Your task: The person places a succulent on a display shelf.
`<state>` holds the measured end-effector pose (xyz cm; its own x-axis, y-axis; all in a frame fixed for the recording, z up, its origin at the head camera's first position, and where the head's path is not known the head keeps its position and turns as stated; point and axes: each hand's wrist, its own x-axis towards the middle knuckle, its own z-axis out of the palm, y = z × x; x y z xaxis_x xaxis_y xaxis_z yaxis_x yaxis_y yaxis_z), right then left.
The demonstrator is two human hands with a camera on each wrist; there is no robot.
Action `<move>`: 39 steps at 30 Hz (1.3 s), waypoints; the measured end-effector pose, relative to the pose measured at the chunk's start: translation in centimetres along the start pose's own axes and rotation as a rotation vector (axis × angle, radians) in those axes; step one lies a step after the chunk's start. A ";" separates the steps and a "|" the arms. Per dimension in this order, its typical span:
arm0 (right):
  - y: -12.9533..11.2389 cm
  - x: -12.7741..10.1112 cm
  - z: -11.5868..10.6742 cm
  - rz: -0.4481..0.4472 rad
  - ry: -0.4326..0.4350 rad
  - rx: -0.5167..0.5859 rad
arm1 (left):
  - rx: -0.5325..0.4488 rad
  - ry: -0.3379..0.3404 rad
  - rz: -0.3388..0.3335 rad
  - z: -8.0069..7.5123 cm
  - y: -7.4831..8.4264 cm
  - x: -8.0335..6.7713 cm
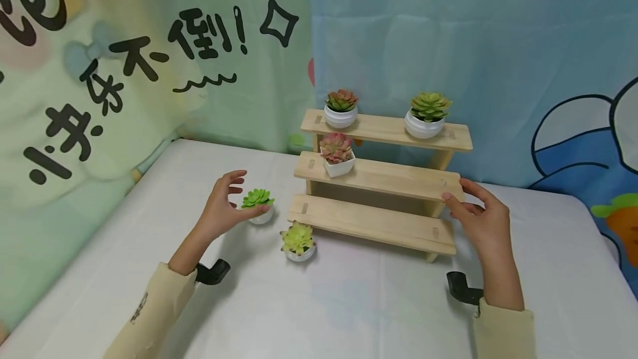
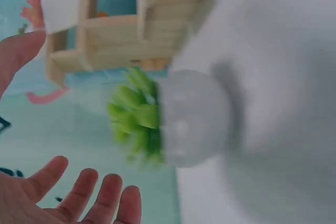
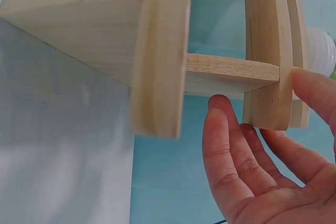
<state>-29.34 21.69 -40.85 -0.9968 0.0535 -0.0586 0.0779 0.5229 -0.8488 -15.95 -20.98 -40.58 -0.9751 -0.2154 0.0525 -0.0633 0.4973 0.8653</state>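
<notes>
From the head camera I saw the left hand reaching forward over the white table, fingers spread and gently curved around the small bright-green succulent in a round white pot, thumb tip at the pot, though I could not tell whether it truly touched. That pot stood on the table just left of the three-tier pale wooden stand, near a yellow-green succulent in a white pot. The left wrist view showed what the head view hid: the palm open, the fingers clear of the pot, gripping nothing. My right hand rested against the right end of the stand's middle shelf, fingers nearly straight. The right wrist view showed the thumb pressing the shelf edge while the fingers lay underneath, open.
</notes>
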 end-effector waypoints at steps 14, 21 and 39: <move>5.8 4.1 0.9 -0.038 0.052 -0.003 | -0.055 0.018 -0.130 2.0 -3.7 0.2; 2.5 1.7 0.3 -0.033 0.033 0.019 | -0.047 0.030 -0.117 2.5 -4.1 0.3; -2.3 -1.9 -0.1 -0.052 0.021 0.051 | -0.033 0.042 -0.197 2.7 -4.3 0.9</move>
<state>-27.66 20.50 -38.77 -0.9989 0.0457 -0.0035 0.0251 0.4815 -0.8761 -17.08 -21.06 -45.63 -0.9348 -0.3411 -0.0990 -0.2441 0.4147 0.8766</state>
